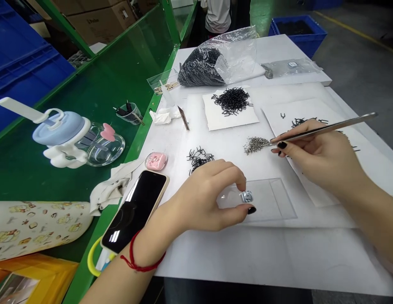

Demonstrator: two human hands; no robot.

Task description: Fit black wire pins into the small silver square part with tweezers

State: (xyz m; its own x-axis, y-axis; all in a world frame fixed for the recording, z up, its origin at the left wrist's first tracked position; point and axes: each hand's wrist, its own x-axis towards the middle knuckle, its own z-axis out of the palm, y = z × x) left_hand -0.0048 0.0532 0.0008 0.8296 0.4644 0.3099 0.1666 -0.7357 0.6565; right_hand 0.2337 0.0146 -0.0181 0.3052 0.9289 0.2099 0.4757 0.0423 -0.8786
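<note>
My left hand [209, 194] rests on a clear plastic tray [278, 202] and pinches a small silver metal part [247, 196] between thumb and fingers. My right hand [319, 156] grips steel tweezers [323, 128], their tips touching a small heap of tiny silver pieces [255, 145]. A little pile of black wire clips [199, 157] lies just beyond my left hand. More black clips [232, 100] sit on a white sheet farther back, and others [305, 122] lie behind my right hand.
A plastic bag of black clips [215, 61] lies at the back. A phone [136, 209], a pink case [156, 160], a cloth [115, 185] and a blue-lidded bottle [72, 139] sit to the left. A person [217, 14] stands beyond the table; a blue crate [297, 29] is on the floor.
</note>
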